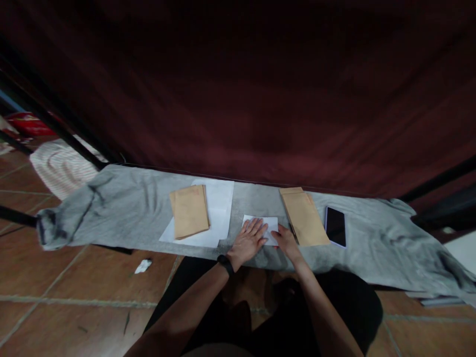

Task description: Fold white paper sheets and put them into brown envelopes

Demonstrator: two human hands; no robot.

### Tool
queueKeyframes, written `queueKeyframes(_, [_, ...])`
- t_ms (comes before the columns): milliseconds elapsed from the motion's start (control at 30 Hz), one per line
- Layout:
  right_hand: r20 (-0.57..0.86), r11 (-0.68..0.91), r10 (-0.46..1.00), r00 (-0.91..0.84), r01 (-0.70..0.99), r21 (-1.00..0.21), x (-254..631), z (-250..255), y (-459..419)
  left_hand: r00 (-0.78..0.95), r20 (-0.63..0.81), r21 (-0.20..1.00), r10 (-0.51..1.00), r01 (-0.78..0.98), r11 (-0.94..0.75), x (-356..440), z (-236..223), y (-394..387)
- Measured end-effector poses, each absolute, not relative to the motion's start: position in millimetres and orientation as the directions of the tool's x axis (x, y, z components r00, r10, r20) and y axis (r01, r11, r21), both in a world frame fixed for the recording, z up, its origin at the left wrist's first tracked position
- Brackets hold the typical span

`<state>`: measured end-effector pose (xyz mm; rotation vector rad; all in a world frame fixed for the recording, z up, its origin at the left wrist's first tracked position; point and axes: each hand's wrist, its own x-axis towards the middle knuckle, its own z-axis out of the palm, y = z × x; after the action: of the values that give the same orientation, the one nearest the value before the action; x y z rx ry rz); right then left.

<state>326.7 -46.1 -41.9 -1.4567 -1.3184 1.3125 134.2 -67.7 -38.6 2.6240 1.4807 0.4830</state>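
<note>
A small white sheet of paper (270,224), which looks folded, lies on the grey cloth in front of me. Flat across its left part rests my left hand (250,239), fingers stretched out and a dark band on the wrist. My right hand (285,240) is at the paper's right edge, fingers curled with the thumb side on it; a small red spot shows by the fingertips. Just right of that hand is a stack of brown envelopes (305,218). Farther left, more brown envelopes (190,210) lie on top of larger white sheets (220,203).
The grey cloth (130,208) covers a long narrow surface. A phone (335,227) lies right of the envelopes. Behind hangs a dark red curtain (253,109), with dark metal bars at both sides. Crumpled white tissue (143,266) is on the tiled floor (92,277).
</note>
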Motion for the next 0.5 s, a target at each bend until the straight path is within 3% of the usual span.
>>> queueKeyframes(500, [-0.233, -0.202, 0.971, -0.061, 0.315, -0.927, 337.4, -27.8, -54.6, 0.499, 0.208, 0.221, 0.841, 0.814, -0.537, 123.0, -43.1, -73.2])
